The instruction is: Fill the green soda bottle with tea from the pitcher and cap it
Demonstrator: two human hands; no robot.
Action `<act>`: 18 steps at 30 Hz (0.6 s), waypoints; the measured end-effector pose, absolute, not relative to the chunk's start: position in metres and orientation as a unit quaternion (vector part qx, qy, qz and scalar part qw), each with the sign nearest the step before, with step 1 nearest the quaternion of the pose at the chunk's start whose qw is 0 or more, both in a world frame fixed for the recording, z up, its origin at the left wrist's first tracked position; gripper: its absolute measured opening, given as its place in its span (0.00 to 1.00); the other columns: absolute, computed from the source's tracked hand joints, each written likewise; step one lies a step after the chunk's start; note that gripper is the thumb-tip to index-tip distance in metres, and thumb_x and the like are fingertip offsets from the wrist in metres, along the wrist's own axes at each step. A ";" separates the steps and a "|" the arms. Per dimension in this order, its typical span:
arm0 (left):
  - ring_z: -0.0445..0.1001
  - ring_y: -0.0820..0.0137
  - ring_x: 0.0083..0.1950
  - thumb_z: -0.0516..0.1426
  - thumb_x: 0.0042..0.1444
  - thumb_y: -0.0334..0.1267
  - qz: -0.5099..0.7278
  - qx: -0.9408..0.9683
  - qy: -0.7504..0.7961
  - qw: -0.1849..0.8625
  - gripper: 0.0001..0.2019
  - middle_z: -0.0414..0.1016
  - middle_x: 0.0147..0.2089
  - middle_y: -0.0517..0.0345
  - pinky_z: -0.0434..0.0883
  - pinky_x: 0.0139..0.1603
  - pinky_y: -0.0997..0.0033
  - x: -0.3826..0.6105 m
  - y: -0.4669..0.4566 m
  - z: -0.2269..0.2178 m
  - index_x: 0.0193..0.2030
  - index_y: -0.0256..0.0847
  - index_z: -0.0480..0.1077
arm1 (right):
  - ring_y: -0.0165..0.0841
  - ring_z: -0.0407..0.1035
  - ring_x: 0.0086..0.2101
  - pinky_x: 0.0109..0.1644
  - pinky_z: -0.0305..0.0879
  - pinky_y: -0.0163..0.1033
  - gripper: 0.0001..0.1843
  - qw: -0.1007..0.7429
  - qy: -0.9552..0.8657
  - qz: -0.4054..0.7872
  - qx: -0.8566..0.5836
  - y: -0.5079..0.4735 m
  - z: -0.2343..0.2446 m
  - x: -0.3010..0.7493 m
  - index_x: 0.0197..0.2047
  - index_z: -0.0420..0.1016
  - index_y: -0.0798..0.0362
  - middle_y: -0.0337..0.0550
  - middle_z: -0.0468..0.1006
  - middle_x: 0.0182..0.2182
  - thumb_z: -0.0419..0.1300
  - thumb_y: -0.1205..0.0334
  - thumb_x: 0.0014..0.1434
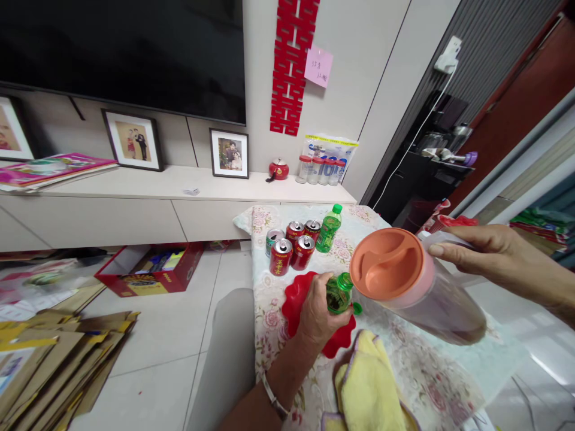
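Observation:
My left hand [314,314] is wrapped round a green plastic bottle [336,294] whose cap is off, above a red scalloped plate [291,293]. A green cap [357,308] shows just right of that bottle. My right hand [487,254] grips the handle of a clear pitcher [442,311] with an orange lid [389,263]. Brownish liquid sits inside the pitcher, which is tilted so its lid end points left, close to the bottle's mouth. Whether any liquid is flowing, I cannot tell.
Several opened drink cans [281,257] and a capped green bottle [329,228] stand farther back on the flowered tablecloth [269,323]. A yellow cloth [371,383] lies near the front. Behind the table runs a white cabinet [202,190] with lidded glass jars [317,172].

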State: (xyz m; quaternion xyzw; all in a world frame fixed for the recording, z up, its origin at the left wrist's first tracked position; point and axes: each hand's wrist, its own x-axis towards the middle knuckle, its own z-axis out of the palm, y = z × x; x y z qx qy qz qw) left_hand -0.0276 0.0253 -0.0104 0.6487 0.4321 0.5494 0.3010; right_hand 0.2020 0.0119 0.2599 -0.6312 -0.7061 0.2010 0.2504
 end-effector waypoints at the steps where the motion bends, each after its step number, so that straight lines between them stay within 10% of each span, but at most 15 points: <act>1: 0.82 0.51 0.61 0.69 0.45 0.35 0.549 0.648 0.431 0.304 0.37 0.80 0.58 0.44 0.79 0.64 0.47 -0.028 0.025 -0.010 0.64 0.43 0.65 | 0.40 0.70 0.31 0.28 0.66 0.37 0.31 0.249 -0.708 0.203 -0.629 0.013 0.259 0.203 0.28 0.87 0.46 0.41 0.79 0.26 0.73 0.24 0.44; 18: 0.81 0.52 0.60 0.70 0.47 0.39 0.560 0.646 0.424 0.299 0.36 0.80 0.57 0.42 0.79 0.64 0.50 -0.026 0.025 -0.011 0.64 0.39 0.68 | 0.41 0.70 0.30 0.28 0.66 0.40 0.33 0.242 -0.711 0.178 -0.636 0.015 0.256 0.207 0.28 0.86 0.44 0.43 0.79 0.26 0.70 0.20 0.47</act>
